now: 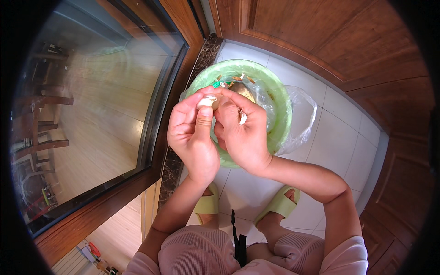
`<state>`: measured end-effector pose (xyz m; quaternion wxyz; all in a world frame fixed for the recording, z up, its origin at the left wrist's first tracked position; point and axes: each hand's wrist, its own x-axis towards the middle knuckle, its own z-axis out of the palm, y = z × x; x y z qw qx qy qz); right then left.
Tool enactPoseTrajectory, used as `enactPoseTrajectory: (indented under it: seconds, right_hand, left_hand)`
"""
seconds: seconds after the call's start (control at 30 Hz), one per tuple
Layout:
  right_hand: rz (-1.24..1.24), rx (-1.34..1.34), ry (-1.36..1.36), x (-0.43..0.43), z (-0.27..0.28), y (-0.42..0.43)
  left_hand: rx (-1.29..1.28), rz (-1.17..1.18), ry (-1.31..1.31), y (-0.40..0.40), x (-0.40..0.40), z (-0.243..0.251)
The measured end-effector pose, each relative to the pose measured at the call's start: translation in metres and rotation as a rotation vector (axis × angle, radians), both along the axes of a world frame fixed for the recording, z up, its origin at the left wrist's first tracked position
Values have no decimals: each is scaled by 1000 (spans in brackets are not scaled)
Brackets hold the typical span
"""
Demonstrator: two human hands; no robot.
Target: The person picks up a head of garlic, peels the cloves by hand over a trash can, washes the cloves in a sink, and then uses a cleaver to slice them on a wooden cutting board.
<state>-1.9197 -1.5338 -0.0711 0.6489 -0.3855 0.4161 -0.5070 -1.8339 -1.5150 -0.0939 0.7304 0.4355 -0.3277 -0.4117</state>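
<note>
Both of my hands are together above a green round bin [284,103] lined with a clear plastic bag [306,117]. My left hand [194,134] pinches a small pale piece, apparently a garlic clove [207,101], between thumb and fingers. The fingertips of my right hand [244,134] meet it from the other side, closed on its edge. A white flake of peel [243,118] clings to the back of my right hand near the thumb. Inside the bin, partly hidden by my hands, lie brownish scraps [250,79], a green item [217,84] and a shiny tan object [244,92].
The bin stands on white floor tiles [333,134] between my feet and a wooden panelled door [309,31]. To the left is a wood-framed glass door [110,92]. Light green slippers [276,204] are on my feet below. A dark marble threshold [171,172] runs along the left.
</note>
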Motion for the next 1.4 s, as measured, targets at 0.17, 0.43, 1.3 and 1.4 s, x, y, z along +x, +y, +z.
enactPoseTrajectory:
  seconds: [0.17, 0.43, 1.3, 1.4]
  right_hand:
    - [40, 117, -26, -7, -1, -7]
    - [130, 401, -310, -22, 6, -18]
    - [477, 677, -761, -55, -17, -32]
    - [392, 693, -619, -54, -7, -35]
  left_hand:
    - [44, -51, 101, 0, 1, 0]
    - [138, -168, 278, 0, 4, 5]
    - [178, -241, 351, -2, 13, 9]
    - [204, -325, 270, 0, 19, 6]
